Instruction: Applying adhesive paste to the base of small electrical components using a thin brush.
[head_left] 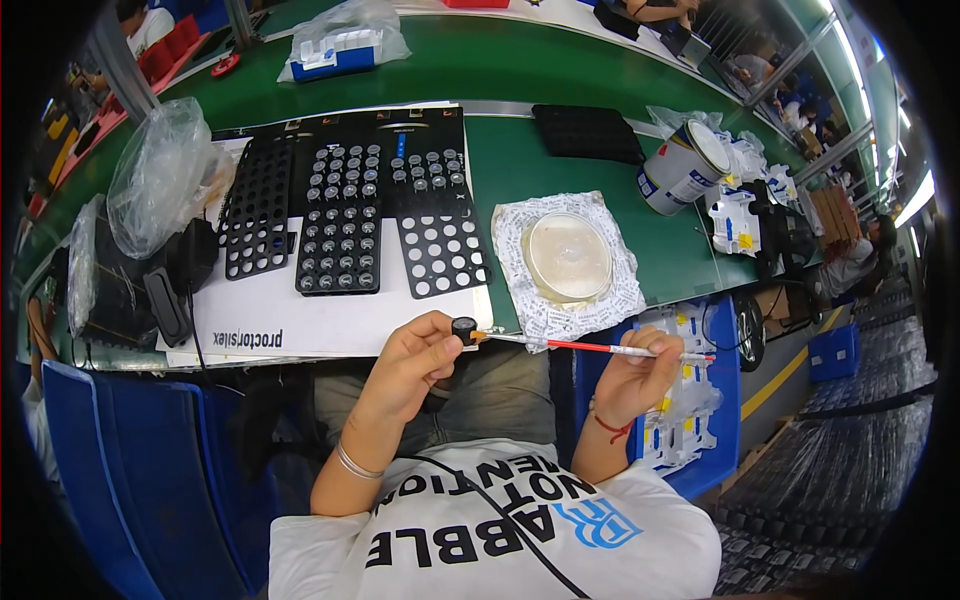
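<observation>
A green worktable [560, 170] holds black trays. Past its near edge, the left hand [415, 355] pinches a small black cap [463, 327]. The right hand [640, 375] grips a thin brush [590, 347], tip touching the cap. Best to dab gently and hold both steady.

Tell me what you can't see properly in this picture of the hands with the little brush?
Head view only:
- Small black part: the left hand covers its underside.
- Brush: the right hand wraps its far end; its tip is too small to tell whether it touches the part.
- Pieces in the black trays: too small to identify.
- Clear bags: contents blurred by plastic.
- Tin: inside is hidden.
</observation>
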